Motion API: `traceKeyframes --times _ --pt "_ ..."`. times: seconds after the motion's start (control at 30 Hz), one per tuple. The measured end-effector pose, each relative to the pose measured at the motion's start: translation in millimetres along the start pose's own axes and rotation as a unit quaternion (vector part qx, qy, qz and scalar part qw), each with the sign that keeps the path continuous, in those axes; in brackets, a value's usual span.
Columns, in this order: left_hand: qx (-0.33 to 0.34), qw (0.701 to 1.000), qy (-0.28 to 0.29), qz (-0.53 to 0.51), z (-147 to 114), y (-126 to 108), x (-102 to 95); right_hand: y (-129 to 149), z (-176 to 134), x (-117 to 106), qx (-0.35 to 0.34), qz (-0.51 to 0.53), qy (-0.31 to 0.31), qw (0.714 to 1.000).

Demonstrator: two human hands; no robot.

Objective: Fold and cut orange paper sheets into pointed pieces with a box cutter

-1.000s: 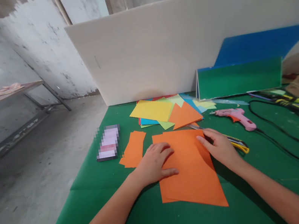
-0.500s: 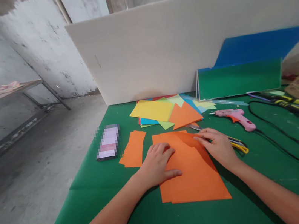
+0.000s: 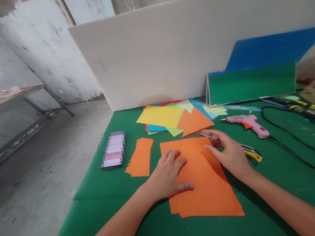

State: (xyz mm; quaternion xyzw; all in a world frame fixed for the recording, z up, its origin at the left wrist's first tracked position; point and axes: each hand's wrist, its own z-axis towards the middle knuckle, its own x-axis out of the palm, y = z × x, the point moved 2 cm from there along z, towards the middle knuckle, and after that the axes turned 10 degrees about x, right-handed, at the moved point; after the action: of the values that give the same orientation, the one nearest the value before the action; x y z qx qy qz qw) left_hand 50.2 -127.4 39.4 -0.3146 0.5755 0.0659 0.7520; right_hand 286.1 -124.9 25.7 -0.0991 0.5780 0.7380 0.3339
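Orange paper sheets point(image 3: 204, 190) lie overlapped on the green tabletop, their edges not quite lined up. My left hand point(image 3: 168, 174) rests on their left side, palm down with fingers spread. At their upper right corner is my right hand point(image 3: 228, 152), thumb and fingers apart, with nothing seen between them. Just beyond its fingertips, a thin metal tool point(image 3: 205, 133) partly shows, its kind hard to make out. A yellow-handled utility knife point(image 3: 252, 153) lies right of that hand, partly hidden by it. Smaller orange paper pieces point(image 3: 142, 159) lie left of the sheets.
A phone point(image 3: 114, 149), blurred out, lies on the left. Coloured papers point(image 3: 160, 115) and orange zigzag-topped pieces point(image 3: 196, 121) are piled at the back. A pink glue gun point(image 3: 249, 123) with its black cord point(image 3: 301, 164) occupies the right. A white board point(image 3: 149, 55) stands behind.
The top orange sheet has slid slightly toward me. My right hand's fingers have come off the paper's upper corner and spread. My left hand has barely shifted.
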Motion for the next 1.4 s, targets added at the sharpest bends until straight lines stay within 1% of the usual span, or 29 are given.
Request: traceKeyframes --times 0.07,0.13,0.2,0.27,0.3,0.43,0.5,0.57,0.67,0.73,0.83,0.97,1.07,1.17,1.3,1.4 --pt "-0.022 1.000 -0.002 -0.008 -1 1 0.9 -2 0 -1 -0.012 -0.019 -0.003 1.000" --pt "-0.040 0.999 -0.001 -0.012 -2 2 2.1 -7 2 -5 -0.025 -0.044 -0.021 0.998" --pt "-0.049 0.999 0.006 -0.008 -3 3 3.4 -12 5 -9 -0.032 -0.060 -0.044 0.997" --pt "-0.049 0.999 0.013 0.002 -3 4 4.3 -15 6 -12 -0.030 -0.066 -0.052 0.996" --pt "-0.047 0.999 0.014 0.007 -3 4 4.6 -15 6 -12 -0.032 -0.066 -0.046 0.996" --pt "-0.036 0.999 0.020 0.020 -3 2 3.8 -10 3 -7 -0.063 -0.063 0.015 0.996" --pt "-0.035 0.999 0.024 0.025 -3 2 2.2 -8 2 -5 -0.073 -0.067 0.034 0.994" --pt "-0.031 0.999 0.031 0.026 -3 2 0.0 -9 3 -5 -0.077 -0.077 0.026 0.994" --pt "-0.019 0.999 0.039 0.018 -6 1 -3.8 -9 5 -7 -0.083 -0.102 -0.010 0.991" --pt "-0.020 0.999 0.044 0.013 -7 0 -5.4 -7 5 -8 -0.097 -0.119 -0.023 0.988" --pt "-0.032 0.998 0.051 0.016 -7 -1 -5.0 2 -1 -4 -0.139 -0.138 -0.005 0.981" --pt "-0.036 0.998 0.040 0.028 -4 -1 -0.4 13 -14 7 -0.217 -0.157 0.059 0.962" --pt "-0.036 0.998 0.025 0.044 -3 -1 3.0 20 -23 15 -0.300 -0.160 0.107 0.934" --pt "-0.042 0.997 0.016 0.063 -2 0 3.7 26 -30 19 -0.369 -0.155 0.134 0.906" --pt "-0.042 0.997 0.008 0.070 -1 0 1.3 28 -36 25 -0.420 -0.157 0.165 0.879" --pt "-0.034 0.998 0.012 0.058 -2 1 -0.6 24 -39 29 -0.433 -0.165 0.181 0.868"
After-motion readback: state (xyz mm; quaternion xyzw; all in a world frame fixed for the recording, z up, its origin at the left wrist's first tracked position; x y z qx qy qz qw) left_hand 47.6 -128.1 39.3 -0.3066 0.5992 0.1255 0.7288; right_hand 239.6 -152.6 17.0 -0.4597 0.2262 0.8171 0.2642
